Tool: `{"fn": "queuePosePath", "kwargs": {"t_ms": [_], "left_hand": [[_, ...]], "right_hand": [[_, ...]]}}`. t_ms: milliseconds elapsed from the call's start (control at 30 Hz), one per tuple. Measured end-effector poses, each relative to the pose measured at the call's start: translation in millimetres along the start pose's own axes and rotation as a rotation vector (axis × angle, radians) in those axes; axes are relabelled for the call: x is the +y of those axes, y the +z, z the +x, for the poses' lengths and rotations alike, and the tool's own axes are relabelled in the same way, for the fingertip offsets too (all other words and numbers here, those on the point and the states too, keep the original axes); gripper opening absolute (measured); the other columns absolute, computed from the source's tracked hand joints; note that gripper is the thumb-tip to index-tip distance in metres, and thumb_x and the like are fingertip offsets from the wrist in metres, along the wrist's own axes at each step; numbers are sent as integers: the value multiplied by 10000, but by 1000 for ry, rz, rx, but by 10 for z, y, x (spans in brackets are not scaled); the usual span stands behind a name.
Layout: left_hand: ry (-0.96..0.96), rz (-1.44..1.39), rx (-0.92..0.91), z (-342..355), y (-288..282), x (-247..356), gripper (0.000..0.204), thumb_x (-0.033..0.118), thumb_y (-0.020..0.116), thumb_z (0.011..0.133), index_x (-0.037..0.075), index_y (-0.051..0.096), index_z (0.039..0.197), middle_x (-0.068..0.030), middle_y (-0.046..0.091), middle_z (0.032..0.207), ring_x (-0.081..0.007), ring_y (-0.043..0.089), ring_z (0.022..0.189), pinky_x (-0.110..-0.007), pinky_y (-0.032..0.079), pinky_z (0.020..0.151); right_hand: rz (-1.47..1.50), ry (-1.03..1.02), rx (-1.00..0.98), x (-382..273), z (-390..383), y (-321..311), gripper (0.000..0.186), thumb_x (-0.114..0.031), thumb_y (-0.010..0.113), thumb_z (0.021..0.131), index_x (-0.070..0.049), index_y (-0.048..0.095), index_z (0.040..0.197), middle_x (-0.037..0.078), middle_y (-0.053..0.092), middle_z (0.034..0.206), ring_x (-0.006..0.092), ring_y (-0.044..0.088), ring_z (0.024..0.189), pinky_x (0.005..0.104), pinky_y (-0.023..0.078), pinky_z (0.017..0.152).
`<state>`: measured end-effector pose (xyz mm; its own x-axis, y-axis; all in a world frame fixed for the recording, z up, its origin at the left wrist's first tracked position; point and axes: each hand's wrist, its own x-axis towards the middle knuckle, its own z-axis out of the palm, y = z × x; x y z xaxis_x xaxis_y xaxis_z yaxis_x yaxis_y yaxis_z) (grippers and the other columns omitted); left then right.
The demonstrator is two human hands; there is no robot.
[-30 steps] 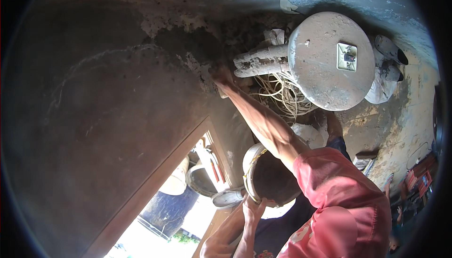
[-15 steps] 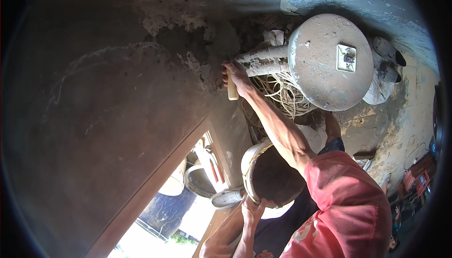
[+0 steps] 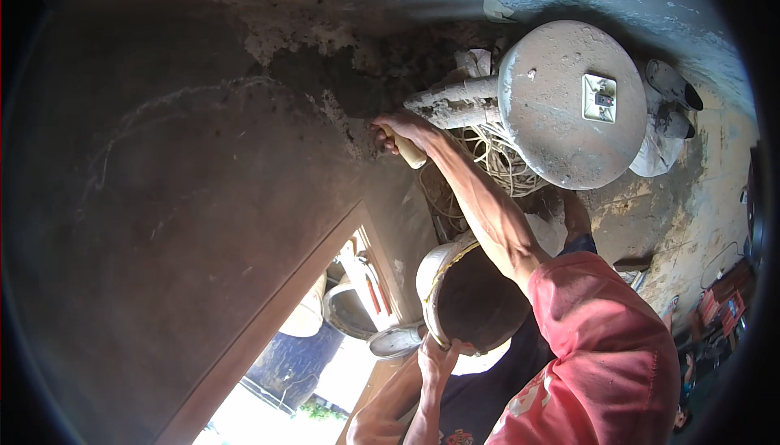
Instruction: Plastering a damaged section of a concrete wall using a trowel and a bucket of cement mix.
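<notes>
My right hand (image 3: 400, 134), reaching out from a red sleeve, is closed round the pale handle of a hand tool (image 3: 411, 153). It is at the dark, wet-looking patch of the wall (image 3: 325, 79); the tool's working end is hidden. Lower down, my left hand (image 3: 439, 359) grips the near rim of a whitish bucket (image 3: 431, 282) with a yellowish edge. The bucket is tipped so its dark inside shows; its contents cannot be made out. Just left of that hand is a round grey pan-like thing (image 3: 396, 342). Another bare limb runs beside my left forearm.
A large round grey drum-like body (image 3: 569, 104) with a small white switch plate (image 3: 600, 98) juts out at upper right. A crusted pipe (image 3: 455, 104) and coiled pale cable (image 3: 508, 161) lie by it. At lower left, a window opening (image 3: 268, 315) shows tubs outside.
My right hand has shifted slightly left and down, and the tool's handle has turned from nearly upright to slanting down to the right. My left hand stays on the bucket rim.
</notes>
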<state>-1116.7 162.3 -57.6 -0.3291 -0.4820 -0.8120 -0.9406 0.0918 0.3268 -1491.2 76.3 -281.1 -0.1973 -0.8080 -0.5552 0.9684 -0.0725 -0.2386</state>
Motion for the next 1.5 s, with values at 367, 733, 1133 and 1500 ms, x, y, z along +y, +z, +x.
{"fn": "queuePosePath", "kwargs": {"t_ms": [367, 733, 1133, 1500], "left_hand": [[66, 169, 15, -26, -15, 82, 232, 154, 638, 753, -37, 627, 886, -156, 672, 726, -238, 677, 691, -351, 520, 657], [17, 159, 10, -84, -43, 187, 257, 188, 651, 746, -2, 610, 914, -159, 645, 743, -298, 654, 679, -391, 506, 648], [13, 219, 23, 14, -40, 217, 234, 172, 652, 743, -34, 627, 853, -170, 655, 688, -281, 673, 653, -374, 513, 624], [89, 254, 39, 48, -37, 87, 258, 207, 652, 743, -19, 585, 847, -178, 640, 674, -339, 658, 641, -404, 501, 596]], "right_hand": [[-388, -42, 537, 408, 376, 115, 292, -285, 566, 910, -34, 553, 1060, 52, 538, 655, 141, 541, 499, 308, 460, 407], [-572, -350, 451, 502, 417, 254, 265, -223, 569, 872, -27, 549, 1050, 74, 540, 621, 161, 532, 459, 315, 430, 371], [-342, -190, 193, 276, -459, 369, 195, -222, 569, 918, -81, 549, 1051, 6, 519, 646, 105, 520, 476, 264, 420, 373], [-69, -971, 852, 511, -437, 370, 157, -92, 614, 897, -84, 536, 1033, -22, 543, 736, 83, 530, 628, 226, 433, 518]]}}
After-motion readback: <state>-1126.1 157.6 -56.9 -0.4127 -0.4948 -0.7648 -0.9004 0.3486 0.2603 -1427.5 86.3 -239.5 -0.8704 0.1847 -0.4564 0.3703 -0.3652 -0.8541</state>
